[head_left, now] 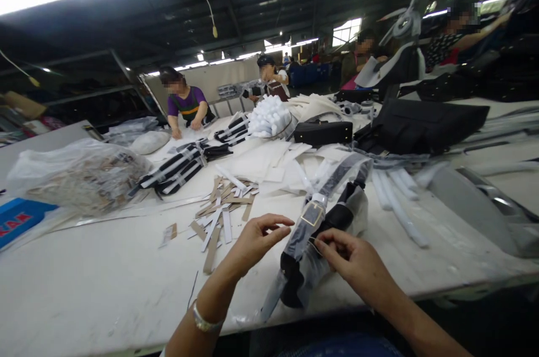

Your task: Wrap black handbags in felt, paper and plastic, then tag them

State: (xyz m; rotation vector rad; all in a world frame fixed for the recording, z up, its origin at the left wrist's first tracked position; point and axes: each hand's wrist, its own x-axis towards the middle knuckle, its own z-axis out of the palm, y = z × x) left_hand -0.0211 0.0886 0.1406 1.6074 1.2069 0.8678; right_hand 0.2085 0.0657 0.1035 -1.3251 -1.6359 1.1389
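"Bundle (336,215) of black parts in clear wrap, buckle (312,214) facing up: where exactly?"

"Near the tabletop's (135,273) front edge, slanting between the left hand (261,240) and right hand (351,259)."

"How are the hands set?"

"The right pinches something thin and pale (312,241) beside the buckle. The left is loosely spread by the wrap; whether it touches, I can't tell."

"Which step, then?"

"Securing the wrapping, I'd guess. Next probably calls for the left to steady the bundle while the right pulls snug."

"And around it?"

"Flat strips (227,225) leftward, pale tubes (398,208) rightward."
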